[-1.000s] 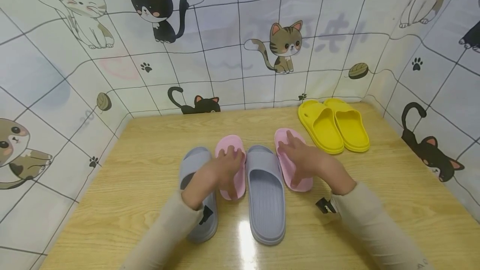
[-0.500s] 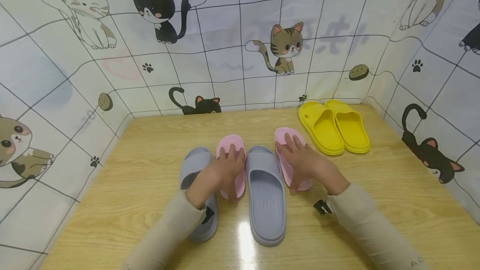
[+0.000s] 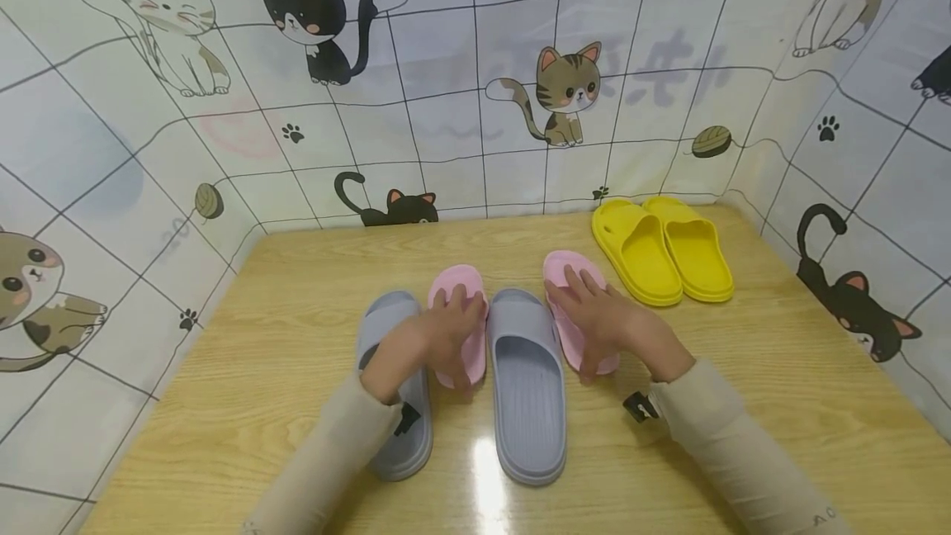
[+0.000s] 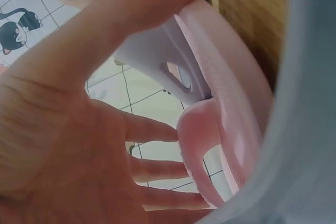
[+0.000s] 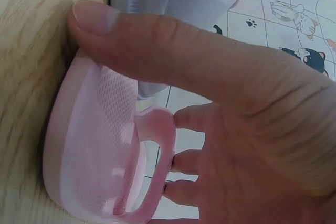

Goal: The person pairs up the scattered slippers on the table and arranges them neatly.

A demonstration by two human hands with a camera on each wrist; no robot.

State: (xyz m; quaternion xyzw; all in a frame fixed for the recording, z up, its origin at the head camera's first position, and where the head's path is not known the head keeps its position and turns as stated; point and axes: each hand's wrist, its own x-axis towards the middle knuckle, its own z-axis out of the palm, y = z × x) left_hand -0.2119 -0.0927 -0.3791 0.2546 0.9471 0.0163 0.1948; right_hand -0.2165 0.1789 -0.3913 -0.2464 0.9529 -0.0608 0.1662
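Two small pink slippers lie on the wooden surface, alternating with two larger grey ones. My left hand point(image 3: 449, 333) spreads over the left pink slipper point(image 3: 475, 357); in the left wrist view its extended fingers touch the strap point(image 4: 198, 124), the thumb by the heel. Over the right pink slipper point(image 3: 568, 337) lies my right hand point(image 3: 598, 320). The right wrist view has its straight fingertips against the strap point(image 5: 164, 150) and its thumb across the heel end. Between the hands sits one grey slipper point(image 3: 529, 403). My left forearm partly covers the other grey slipper point(image 3: 386, 322).
A pair of yellow clogs, a left one point(image 3: 648, 264) and a right one point(image 3: 698, 258), stands at the back right. Cat-printed tile-pattern sheeting point(image 3: 446, 122) encloses the wooden surface point(image 3: 297, 304) at the back and both sides.
Both pink slippers have shifted slightly forward, the left one a little more, with my hands on them. The grey slippers and yellow clogs stay in place.
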